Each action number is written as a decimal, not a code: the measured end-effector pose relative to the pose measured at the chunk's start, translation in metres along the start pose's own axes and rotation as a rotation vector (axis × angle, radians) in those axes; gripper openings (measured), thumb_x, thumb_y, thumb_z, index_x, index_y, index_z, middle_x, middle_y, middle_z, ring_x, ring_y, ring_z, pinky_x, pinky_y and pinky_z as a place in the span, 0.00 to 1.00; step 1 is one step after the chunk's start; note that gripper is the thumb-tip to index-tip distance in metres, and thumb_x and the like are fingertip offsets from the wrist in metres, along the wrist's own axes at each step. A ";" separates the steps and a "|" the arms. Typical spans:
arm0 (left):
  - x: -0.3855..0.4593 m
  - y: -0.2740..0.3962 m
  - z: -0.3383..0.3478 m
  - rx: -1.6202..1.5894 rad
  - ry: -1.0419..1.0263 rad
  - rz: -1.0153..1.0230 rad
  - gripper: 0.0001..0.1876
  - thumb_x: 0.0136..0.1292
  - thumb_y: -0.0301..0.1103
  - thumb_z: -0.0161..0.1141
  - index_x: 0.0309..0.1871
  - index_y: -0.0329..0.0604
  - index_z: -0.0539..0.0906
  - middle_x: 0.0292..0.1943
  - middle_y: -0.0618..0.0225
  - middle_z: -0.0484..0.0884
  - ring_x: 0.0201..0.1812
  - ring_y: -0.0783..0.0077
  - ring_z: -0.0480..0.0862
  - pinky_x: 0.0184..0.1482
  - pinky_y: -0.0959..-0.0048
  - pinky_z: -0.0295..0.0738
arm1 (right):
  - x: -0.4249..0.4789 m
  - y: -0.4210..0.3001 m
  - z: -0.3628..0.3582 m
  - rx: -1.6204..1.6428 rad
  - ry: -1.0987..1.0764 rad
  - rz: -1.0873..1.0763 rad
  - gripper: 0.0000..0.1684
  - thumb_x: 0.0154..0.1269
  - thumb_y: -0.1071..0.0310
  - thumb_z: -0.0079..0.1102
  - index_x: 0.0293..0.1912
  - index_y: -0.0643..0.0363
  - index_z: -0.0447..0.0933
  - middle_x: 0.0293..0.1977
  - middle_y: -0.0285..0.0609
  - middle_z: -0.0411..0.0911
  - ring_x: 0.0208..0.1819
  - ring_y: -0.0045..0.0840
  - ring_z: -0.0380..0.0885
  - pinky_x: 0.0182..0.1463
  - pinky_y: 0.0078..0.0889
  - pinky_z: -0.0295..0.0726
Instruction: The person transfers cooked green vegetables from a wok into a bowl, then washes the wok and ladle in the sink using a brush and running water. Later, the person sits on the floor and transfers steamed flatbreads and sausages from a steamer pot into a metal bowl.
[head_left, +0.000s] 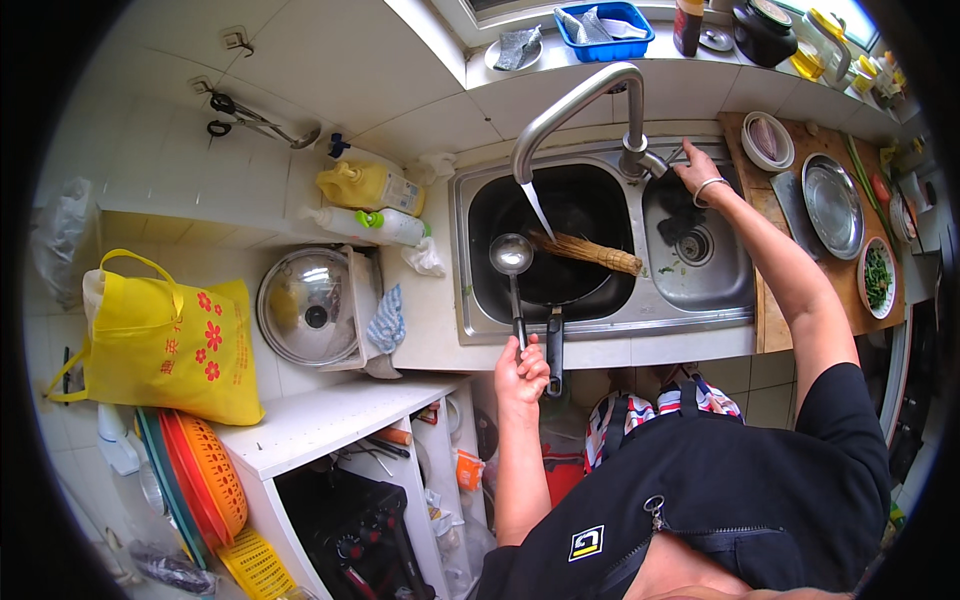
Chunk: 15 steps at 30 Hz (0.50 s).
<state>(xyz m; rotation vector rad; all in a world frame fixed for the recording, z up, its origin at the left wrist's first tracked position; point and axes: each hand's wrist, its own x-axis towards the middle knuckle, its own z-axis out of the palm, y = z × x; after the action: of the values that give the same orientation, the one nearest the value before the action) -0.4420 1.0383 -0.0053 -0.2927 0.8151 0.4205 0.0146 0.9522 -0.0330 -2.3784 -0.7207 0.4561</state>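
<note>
My left hand (523, 369) is closed around the handle of a steel ladle (511, 255), whose bowl is over the left sink basin. My right hand (699, 169) reaches across the right basin with its fingers on the lever (674, 155) of the tap (577, 90). Water (537, 208) runs from the spout into the left basin. A dark pan sits there, its black handle (555, 349) sticking out over the counter edge. Across the pan lies a bamboo wok brush (592, 252), bristles towards the stream.
Right of the double sink (540, 330), a wooden board (772, 300) carries a cleaver (795, 211), a metal plate (832, 206) and a bowl of chopped greens (876, 277). Bottles (371, 187), a glass lid (307, 307) and a yellow bag (176, 345) stand left.
</note>
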 end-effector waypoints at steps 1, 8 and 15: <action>0.002 0.001 -0.001 0.001 -0.002 -0.004 0.20 0.71 0.45 0.46 0.43 0.30 0.71 0.20 0.73 0.66 0.11 0.85 0.58 0.13 0.84 0.51 | 0.002 0.001 0.001 0.028 0.012 0.002 0.38 0.56 0.67 0.57 0.65 0.68 0.58 0.59 0.61 0.67 0.62 0.44 0.66 0.65 0.34 0.64; 0.006 0.000 -0.001 0.022 0.023 -0.013 0.20 0.71 0.45 0.46 0.43 0.30 0.71 0.19 0.73 0.67 0.11 0.85 0.58 0.13 0.84 0.51 | 0.011 0.004 0.006 0.180 -0.002 0.071 0.39 0.53 0.67 0.58 0.64 0.69 0.59 0.54 0.59 0.73 0.57 0.39 0.73 0.60 0.29 0.68; 0.015 0.005 -0.003 0.047 0.025 -0.039 0.19 0.71 0.44 0.47 0.42 0.31 0.71 0.19 0.74 0.66 0.11 0.85 0.59 0.13 0.84 0.52 | 0.014 0.002 0.011 0.230 0.026 0.063 0.40 0.51 0.65 0.61 0.63 0.70 0.61 0.47 0.54 0.77 0.47 0.32 0.77 0.53 0.27 0.72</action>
<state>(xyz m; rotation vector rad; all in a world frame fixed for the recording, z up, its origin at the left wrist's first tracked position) -0.4369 1.0451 -0.0192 -0.2698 0.8415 0.3616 0.0214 0.9642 -0.0445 -2.1917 -0.5507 0.5052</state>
